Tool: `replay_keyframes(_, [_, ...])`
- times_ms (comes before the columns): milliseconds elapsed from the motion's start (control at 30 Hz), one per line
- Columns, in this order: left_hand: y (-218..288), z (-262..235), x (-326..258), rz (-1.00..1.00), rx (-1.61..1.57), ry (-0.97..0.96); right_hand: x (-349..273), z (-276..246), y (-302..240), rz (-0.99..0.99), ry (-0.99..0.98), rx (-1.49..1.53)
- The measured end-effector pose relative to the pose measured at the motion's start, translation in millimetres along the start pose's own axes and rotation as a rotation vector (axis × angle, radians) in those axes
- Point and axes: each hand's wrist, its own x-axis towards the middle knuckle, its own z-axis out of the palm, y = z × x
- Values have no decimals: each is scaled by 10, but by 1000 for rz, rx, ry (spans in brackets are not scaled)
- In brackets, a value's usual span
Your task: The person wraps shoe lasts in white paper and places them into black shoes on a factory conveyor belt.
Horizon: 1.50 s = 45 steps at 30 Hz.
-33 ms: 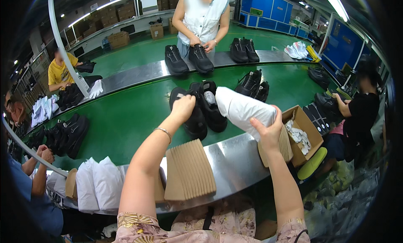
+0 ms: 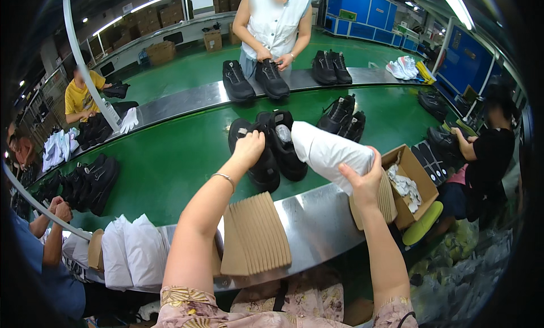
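On the green conveyor in front of me stand a left black shoe (image 2: pixel 265 174) and a right black shoe (image 2: pixel 293 164), side by side. My left hand (image 2: pixel 249 149) is closed at the upper end of the left shoe, fingers pinched near its opening; the fingertips are partly hidden. Pale stuffing shows in the right shoe's opening. A bundle of white wrapping paper (image 2: pixel 331 153) is in my right hand (image 2: pixel 365 178), thumb on top. It is tilted above the belt, its far end close to the right shoe.
Brown cardboard inserts (image 2: pixel 255 234) stand on the metal ledge (image 2: pixel 314 229). White paper bundles (image 2: pixel 136 251) lie left; an open carton (image 2: pixel 416 206) with crumpled paper is right. More black shoes (image 2: pixel 338 115) sit farther along the belt. Co-workers (image 2: pixel 277 27) handle shoes opposite and beside me.
My left hand and the left shoe have shifted very slightly toward me. Otherwise the view is nearly the same.
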Motion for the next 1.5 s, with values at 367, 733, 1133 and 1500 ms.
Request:
replay_keyframes(367, [-1423,527,-282,-1533,-2047,414,499,668,284,409,-437,233])
replay_keyframes(733, [-417,257,-91,-444,-526,-210,470,1617,-61,-67,-647,-553])
replay_keyframes(1133, [-795,45,290,-442,-550,-342,344,2461,325,-335,-701,-877])
replay_keyframes(1500, [-771,-36,388,-288,-568,-437,190,2931,944,-40,-767,-828])
